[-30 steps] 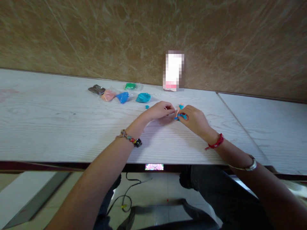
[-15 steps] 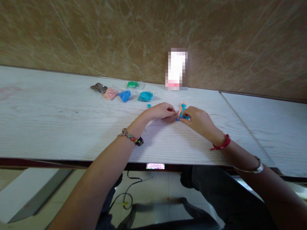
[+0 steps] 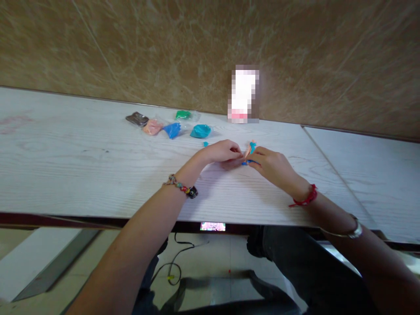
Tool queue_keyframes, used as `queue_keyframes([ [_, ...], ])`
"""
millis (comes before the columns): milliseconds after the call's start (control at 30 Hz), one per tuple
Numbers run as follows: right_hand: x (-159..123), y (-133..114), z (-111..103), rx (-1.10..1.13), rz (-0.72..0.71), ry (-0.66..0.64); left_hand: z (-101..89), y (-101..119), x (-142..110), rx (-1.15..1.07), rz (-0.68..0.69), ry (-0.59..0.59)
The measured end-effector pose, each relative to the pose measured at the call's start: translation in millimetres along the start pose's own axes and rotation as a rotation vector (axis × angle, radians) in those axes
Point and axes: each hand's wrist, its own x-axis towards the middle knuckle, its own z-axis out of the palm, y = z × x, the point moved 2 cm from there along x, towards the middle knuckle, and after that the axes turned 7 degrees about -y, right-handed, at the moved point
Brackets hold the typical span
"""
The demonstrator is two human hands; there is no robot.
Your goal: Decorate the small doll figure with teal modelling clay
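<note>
A small modelling clay figure (image 3: 252, 147) in turquoise, peach and blue is on the white tabletop, partly covered by my fingers. My right hand (image 3: 274, 165) pinches its lower blue part between thumb and fingers. From the other side, my left hand (image 3: 225, 151) is closed, its curled fingertips at the figure's left edge; what exactly they grip is mostly hidden. Behind my left wrist lies a small turquoise lump of clay (image 3: 205, 144).
Bagged clay lies toward the wall: a dark pack (image 3: 137, 118), peach (image 3: 152, 127), blue (image 3: 172, 130), green (image 3: 183, 114) and turquoise (image 3: 200, 131). A bright pixelated rectangle (image 3: 243, 94) stands against the marbled wall. A lit screen (image 3: 212, 226) shows below the table edge.
The right fingers have shifted slightly on the figure's lower part, covering the turquoise bit at its right. My left hand stays almost in place; the whole view has shifted slightly.
</note>
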Motion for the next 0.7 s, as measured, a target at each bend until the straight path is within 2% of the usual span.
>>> queue_keyframes([
  [333, -2.1, -2.2, 1.3, -0.194, -0.122, 0.004, 0.0, -2.8, 1.1, -0.041, 0.015, -0.011],
  [700, -0.8, -0.5, 5.0, -0.214, -0.184, -0.046, -0.6, -1.6, -0.4, 0.01, 0.006, -0.018],
])
